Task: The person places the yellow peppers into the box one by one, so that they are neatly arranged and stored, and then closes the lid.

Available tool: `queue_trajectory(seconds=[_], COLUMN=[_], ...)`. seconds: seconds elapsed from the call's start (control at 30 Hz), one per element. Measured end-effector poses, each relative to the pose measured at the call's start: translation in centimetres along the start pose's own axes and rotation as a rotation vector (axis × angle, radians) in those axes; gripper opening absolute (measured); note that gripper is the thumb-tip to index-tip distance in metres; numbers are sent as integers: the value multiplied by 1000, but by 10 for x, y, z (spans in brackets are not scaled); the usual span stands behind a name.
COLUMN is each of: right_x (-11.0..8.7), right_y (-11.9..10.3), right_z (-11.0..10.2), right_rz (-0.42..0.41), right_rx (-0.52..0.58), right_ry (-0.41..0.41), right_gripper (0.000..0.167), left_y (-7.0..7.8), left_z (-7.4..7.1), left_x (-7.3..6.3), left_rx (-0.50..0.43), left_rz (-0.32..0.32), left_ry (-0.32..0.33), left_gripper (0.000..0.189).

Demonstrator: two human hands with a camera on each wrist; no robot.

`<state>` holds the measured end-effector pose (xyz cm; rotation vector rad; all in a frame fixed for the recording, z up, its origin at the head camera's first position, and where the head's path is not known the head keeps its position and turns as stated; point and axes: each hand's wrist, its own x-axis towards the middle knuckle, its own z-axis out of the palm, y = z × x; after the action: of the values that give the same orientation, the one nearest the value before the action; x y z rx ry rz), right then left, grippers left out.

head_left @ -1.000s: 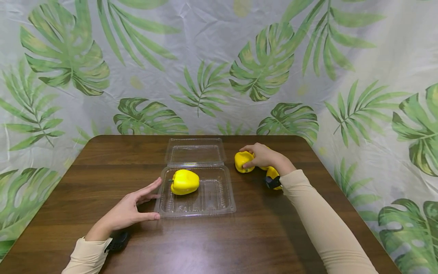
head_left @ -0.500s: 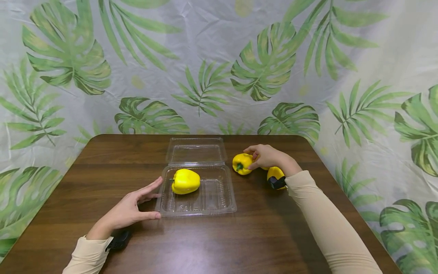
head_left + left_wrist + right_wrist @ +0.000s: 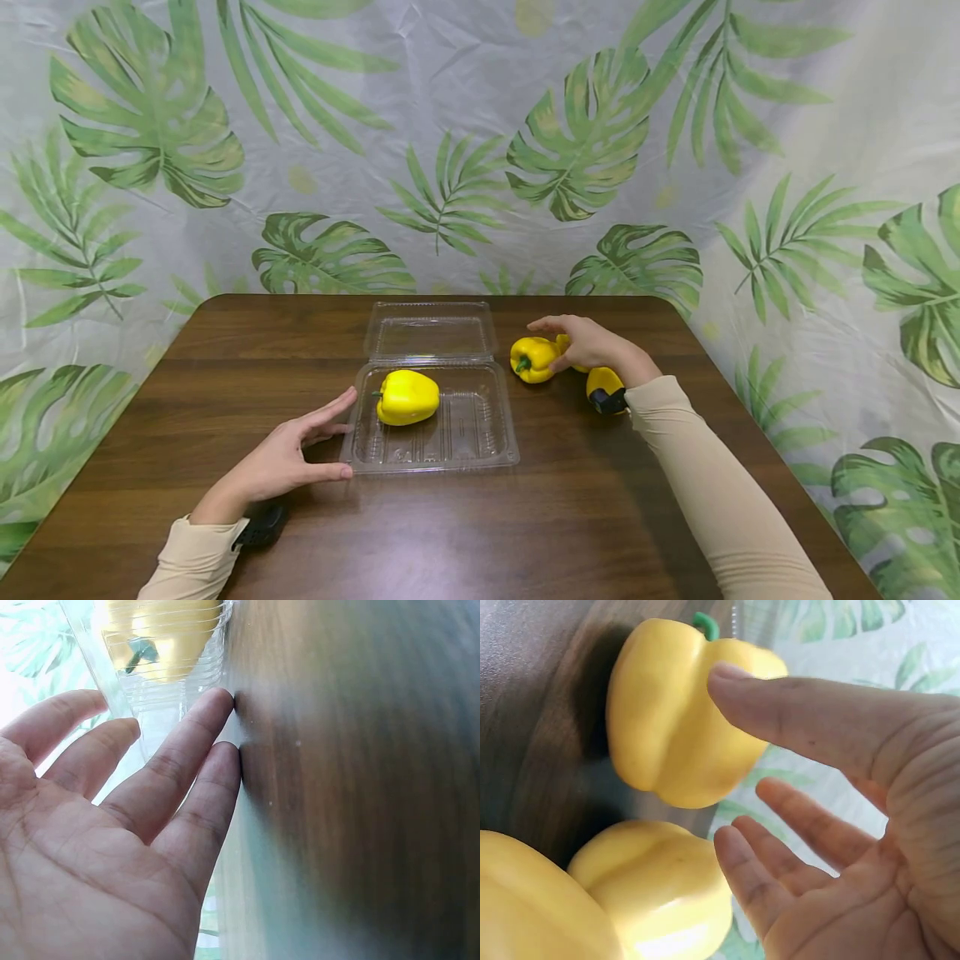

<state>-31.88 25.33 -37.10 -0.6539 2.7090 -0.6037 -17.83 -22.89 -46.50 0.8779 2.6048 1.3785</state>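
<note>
In the head view, a yellow bell pepper (image 3: 407,397) lies on its side in the left part of the clear plastic container (image 3: 480,457). My left hand (image 3: 277,462) is spread at the container's left edge, fingertips against or very close to it; its lower fingers rest on the table in the left wrist view. Farther right, my right hand (image 3: 592,343) is at another yellow pepper (image 3: 531,360), whose green stem faces forward. The right wrist view has my thumb (image 3: 780,712) over that pepper (image 3: 667,712), other fingers spread apart from it; thumb contact is unclear.
The container's hinged lid (image 3: 430,331) lies folded back behind its base. One more yellow pepper (image 3: 603,385) is below my right wrist, and another (image 3: 664,892) is mostly hidden by that hand in the head view. A leaf-print curtain (image 3: 450,150) hangs behind the wooden table (image 3: 450,533).
The pepper at my right hand has turned, bringing its stem toward the front left. My right hand has shifted slightly right and its fingers have loosened off the pepper. My left hand stays put.
</note>
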Motion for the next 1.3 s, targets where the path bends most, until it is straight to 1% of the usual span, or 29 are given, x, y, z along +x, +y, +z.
queue_trajectory(seconds=[0.13, 0.3, 0.4, 0.5, 0.7, 0.97, 1.03, 1.2, 1.3], right_x=[2, 4, 5, 5, 5, 2, 2, 3, 4], right_y=[3, 5, 4, 4, 5, 6, 7, 10, 10], right_z=[5, 10, 11, 12, 13, 14, 16, 23, 26], right_rz=[-7, -49, -59, -51, -31, -8, -4, -8, -23], right_rx=[58, 109, 131, 136, 112, 101, 124, 225, 255], right_ry=[-18, -40, -52, -60, -61, -61, -62, -69, -65], right_gripper=[76, 77, 77, 77, 76, 72, 72, 72, 73], left_y=[0, 0, -1, -1, -3, -5, -5, -5, -5], left_z=[0, 1, 1, 1, 1, 1, 1, 1, 1], left_x=[0, 1, 1, 1, 0, 0, 0, 0, 0], left_rx=[-6, -15, -18, -20, -21, -13, -20, -25, -21], left_rz=[-5, -2, 1, 4, 4, -1, -12, -17, -13], left_ry=[-4, -5, -6, -5, -2, -3, -4, -6, -4], left_gripper=[98, 98, 98, 98, 98, 98, 99, 99, 99])
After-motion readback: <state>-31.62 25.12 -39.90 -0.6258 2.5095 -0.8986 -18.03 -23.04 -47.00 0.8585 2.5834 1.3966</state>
